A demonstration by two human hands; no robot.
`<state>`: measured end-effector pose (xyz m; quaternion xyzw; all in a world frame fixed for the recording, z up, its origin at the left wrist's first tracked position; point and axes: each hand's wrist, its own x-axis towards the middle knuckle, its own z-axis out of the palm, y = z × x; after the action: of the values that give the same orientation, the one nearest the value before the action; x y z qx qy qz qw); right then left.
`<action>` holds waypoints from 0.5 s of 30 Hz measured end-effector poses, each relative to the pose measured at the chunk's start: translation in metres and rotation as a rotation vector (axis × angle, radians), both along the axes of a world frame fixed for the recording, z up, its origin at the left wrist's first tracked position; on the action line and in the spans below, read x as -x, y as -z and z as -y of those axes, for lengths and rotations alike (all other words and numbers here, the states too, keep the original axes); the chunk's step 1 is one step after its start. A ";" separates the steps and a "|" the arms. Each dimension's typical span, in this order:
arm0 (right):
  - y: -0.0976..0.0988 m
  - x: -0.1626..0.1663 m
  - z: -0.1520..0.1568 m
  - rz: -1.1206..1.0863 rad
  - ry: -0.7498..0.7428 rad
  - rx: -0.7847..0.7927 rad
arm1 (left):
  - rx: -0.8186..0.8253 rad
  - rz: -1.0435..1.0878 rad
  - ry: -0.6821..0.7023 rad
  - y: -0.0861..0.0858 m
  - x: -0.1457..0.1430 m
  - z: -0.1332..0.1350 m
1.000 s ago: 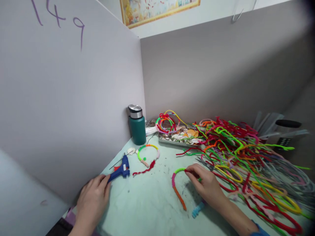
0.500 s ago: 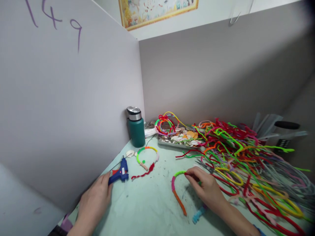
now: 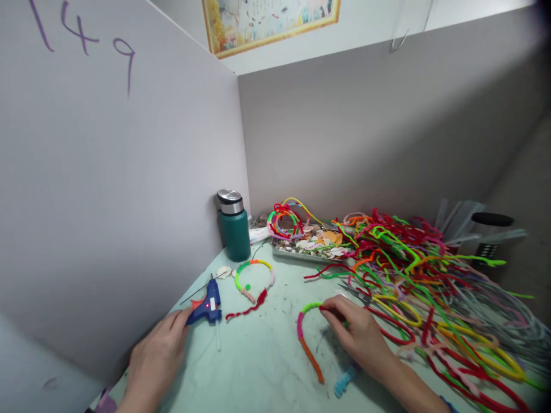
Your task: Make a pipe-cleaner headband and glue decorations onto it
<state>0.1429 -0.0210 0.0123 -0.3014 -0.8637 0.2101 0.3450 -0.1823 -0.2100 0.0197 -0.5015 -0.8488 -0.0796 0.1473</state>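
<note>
My left hand [image 3: 160,353] is closed on the handle end of a blue hot glue gun [image 3: 209,303], which has an orange trigger and a glue stick [image 3: 218,335] jutting from its rear. My right hand [image 3: 359,332] pinches the upper end of a curved piece wrapped in green, pink and orange pipe cleaner [image 3: 300,327]. Its orange end points down toward the front of the table. Below that wrist, partly covered, lies a light-blue fuzzy piece [image 3: 344,381]. Between the hands and farther back is a multicoloured ring [image 3: 272,275] with a dark-red tail [image 3: 247,310].
A green bottle [image 3: 235,229] stands by the left partition. Behind the ring sits a metal tray [image 3: 301,256] of shells with wrapped rings on top. Scissors [image 3: 357,292] lie beside my right hand, near a large heap of pipe cleaners [image 3: 396,246]. The grey partition [image 3: 365,132] rises behind.
The glue gun has turned slightly, and its glue stick now shows below it. My right hand keeps its pinch on the curved piece. The whole view has shifted a little.
</note>
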 end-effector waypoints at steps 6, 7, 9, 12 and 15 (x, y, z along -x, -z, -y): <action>0.001 0.000 0.000 0.022 -0.005 0.000 | -0.151 0.090 0.022 0.005 0.007 0.002; 0.001 0.000 0.000 0.025 -0.005 0.000 | -0.166 0.100 0.038 0.006 0.009 0.002; 0.002 0.000 0.000 0.029 -0.007 -0.002 | -0.188 0.137 0.050 0.008 0.014 0.002; 0.004 0.000 -0.002 0.025 -0.007 -0.011 | -0.218 0.212 -0.002 0.010 0.020 0.003; 0.006 0.000 -0.004 0.020 -0.002 -0.022 | -0.271 0.231 0.034 0.012 0.022 0.003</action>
<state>0.1432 -0.0172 0.0063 -0.2986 -0.8697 0.1979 0.3395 -0.2039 -0.2133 0.0075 -0.4789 -0.8330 -0.2527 0.1135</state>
